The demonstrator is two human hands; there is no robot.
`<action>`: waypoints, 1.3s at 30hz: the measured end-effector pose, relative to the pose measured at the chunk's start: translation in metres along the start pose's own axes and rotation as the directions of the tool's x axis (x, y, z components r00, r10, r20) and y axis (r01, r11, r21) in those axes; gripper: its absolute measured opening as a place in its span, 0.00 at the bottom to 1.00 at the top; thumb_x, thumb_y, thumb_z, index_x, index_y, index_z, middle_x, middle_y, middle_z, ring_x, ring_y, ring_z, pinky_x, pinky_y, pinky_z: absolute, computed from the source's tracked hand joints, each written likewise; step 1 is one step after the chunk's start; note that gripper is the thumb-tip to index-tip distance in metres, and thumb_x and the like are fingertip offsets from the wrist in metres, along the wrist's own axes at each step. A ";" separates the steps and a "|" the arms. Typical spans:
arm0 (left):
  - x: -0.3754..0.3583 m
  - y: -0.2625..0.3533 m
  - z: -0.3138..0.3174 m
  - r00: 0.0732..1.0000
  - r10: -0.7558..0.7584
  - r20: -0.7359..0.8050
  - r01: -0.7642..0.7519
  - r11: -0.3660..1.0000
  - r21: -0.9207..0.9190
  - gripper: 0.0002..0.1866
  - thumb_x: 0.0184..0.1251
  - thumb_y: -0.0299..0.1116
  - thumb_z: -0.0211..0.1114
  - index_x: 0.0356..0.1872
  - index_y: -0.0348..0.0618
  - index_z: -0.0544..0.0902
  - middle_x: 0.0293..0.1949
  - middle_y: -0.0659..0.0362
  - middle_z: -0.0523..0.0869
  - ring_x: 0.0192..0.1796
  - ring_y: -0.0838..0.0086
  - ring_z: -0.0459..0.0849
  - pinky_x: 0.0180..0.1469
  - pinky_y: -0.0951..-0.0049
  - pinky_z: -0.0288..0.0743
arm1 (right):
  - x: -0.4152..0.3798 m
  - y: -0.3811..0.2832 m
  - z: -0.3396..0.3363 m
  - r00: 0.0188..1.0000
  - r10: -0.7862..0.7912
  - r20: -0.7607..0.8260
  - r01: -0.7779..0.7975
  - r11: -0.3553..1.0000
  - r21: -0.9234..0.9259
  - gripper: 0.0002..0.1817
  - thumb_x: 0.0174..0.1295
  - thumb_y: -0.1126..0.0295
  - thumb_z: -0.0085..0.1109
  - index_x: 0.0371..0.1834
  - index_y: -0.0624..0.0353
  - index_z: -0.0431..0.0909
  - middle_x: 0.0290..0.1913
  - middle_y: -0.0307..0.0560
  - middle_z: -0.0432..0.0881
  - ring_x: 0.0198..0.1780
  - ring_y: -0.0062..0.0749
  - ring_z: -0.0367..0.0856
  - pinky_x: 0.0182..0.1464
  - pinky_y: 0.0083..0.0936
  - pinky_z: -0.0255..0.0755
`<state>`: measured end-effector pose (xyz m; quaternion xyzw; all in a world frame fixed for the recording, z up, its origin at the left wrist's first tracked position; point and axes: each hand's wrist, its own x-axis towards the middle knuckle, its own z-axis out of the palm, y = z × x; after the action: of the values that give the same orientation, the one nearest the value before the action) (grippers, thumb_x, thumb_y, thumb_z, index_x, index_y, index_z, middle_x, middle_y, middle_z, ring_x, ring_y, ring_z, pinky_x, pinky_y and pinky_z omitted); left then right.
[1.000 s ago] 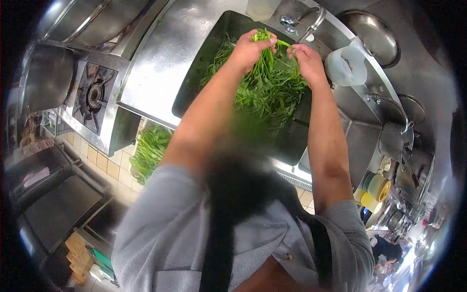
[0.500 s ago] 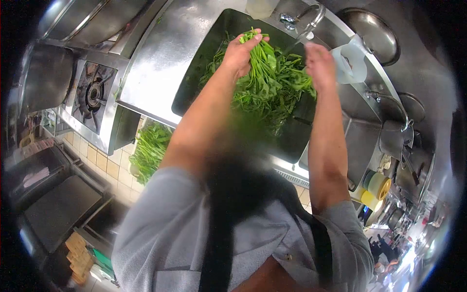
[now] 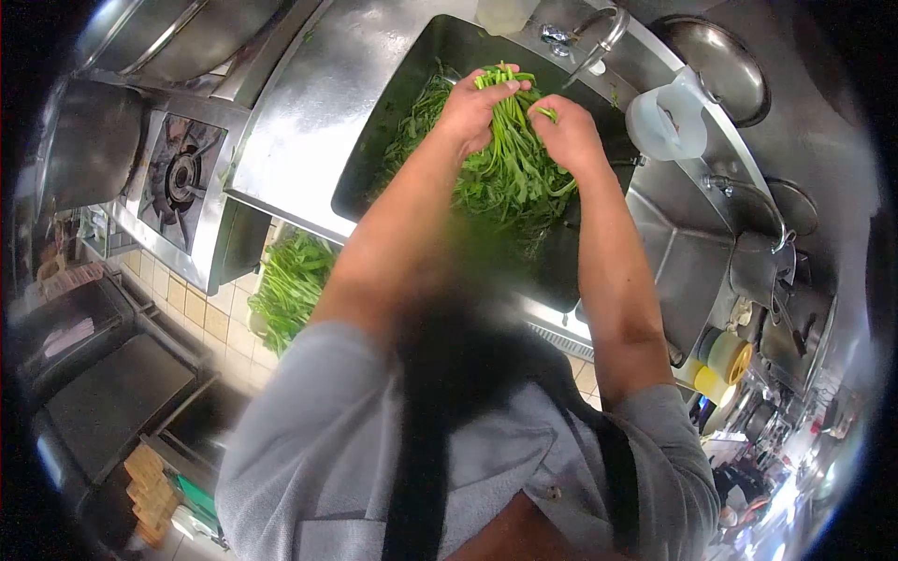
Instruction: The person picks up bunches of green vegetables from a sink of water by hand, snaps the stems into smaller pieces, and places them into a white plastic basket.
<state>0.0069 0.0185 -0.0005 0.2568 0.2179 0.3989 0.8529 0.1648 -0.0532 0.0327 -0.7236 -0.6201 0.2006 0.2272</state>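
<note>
My left hand (image 3: 470, 110) is closed around the stem ends of a bunch of long-stemmed leafy greens (image 3: 510, 126), above the dark sink basin (image 3: 360, 173). The leaves hang down into the basin over more loose greens (image 3: 416, 122). Just right of the bunch, my right hand (image 3: 571, 136) is closed, and a short bit of green stem pokes out between thumb and fingers. How far that stem runs inside the hand is hidden. A dark blur covers the lower part of the basin.
A faucet (image 3: 608, 42) reaches over the sink's far right corner. Beside it stands a translucent plastic pitcher (image 3: 666, 126). More greens (image 3: 295, 290) sit low at the left, below the steel counter (image 3: 290, 140). A stove burner (image 3: 181, 179) lies further left, and a second sink (image 3: 692, 271) on the right.
My right hand has come down and left from near the faucet to the bunch, and now pinches a stem. My left hand still grips the bunch, nearly in place.
</note>
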 end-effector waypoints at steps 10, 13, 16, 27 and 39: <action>0.000 0.004 0.006 1.000 0.019 0.015 -0.019 0.999 -0.035 0.15 0.67 0.23 0.61 0.53 0.34 0.73 0.45 0.47 0.86 0.48 0.63 0.85 0.49 0.59 0.82 | -0.002 0.004 0.006 0.998 0.037 -0.047 -0.039 0.997 -0.059 0.15 0.57 0.59 0.59 0.43 0.53 0.83 0.46 0.56 0.83 0.50 0.52 0.80 0.53 0.40 0.73; -0.004 0.006 0.006 1.000 0.006 -0.028 -0.006 1.000 0.014 0.16 0.65 0.21 0.62 0.53 0.33 0.72 0.45 0.47 0.86 0.49 0.63 0.85 0.48 0.60 0.82 | 0.003 0.015 0.000 0.990 -0.011 -0.138 0.005 0.999 -0.045 0.14 0.57 0.61 0.59 0.44 0.54 0.82 0.43 0.54 0.83 0.45 0.48 0.81 0.50 0.38 0.74; -0.008 0.004 0.013 0.972 0.087 -0.220 -0.038 0.975 0.218 0.17 0.63 0.20 0.64 0.52 0.33 0.72 0.44 0.47 0.86 0.48 0.64 0.85 0.46 0.63 0.82 | -0.001 0.009 -0.004 0.991 0.003 -0.134 -0.007 1.000 -0.028 0.14 0.58 0.62 0.59 0.44 0.55 0.81 0.38 0.52 0.84 0.40 0.43 0.82 0.46 0.34 0.74; -0.010 -0.002 -0.011 0.887 0.134 -0.443 0.029 0.939 0.343 0.39 0.59 0.27 0.70 0.69 0.30 0.61 0.62 0.38 0.72 0.63 0.55 0.74 0.62 0.57 0.69 | 0.008 0.043 -0.019 0.875 0.481 -0.052 -0.300 0.624 0.722 0.09 0.62 0.67 0.56 0.38 0.54 0.85 0.25 0.33 0.74 0.27 0.17 0.68 0.27 0.18 0.62; -0.063 0.017 -0.070 0.882 0.080 -0.464 0.260 0.739 0.621 0.38 0.62 0.27 0.67 0.70 0.28 0.57 0.55 0.47 0.82 0.66 0.62 0.72 0.65 0.57 0.64 | 0.051 0.027 -0.037 0.960 0.277 -0.028 -0.197 0.747 0.635 0.15 0.72 0.59 0.53 0.54 0.52 0.80 0.38 0.38 0.85 0.40 0.18 0.74 0.43 0.18 0.67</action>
<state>-0.0800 -0.0033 -0.0342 0.4309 0.5547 0.3002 0.6454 0.2157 -0.0090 0.0464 -0.6904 -0.4060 0.3785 0.4640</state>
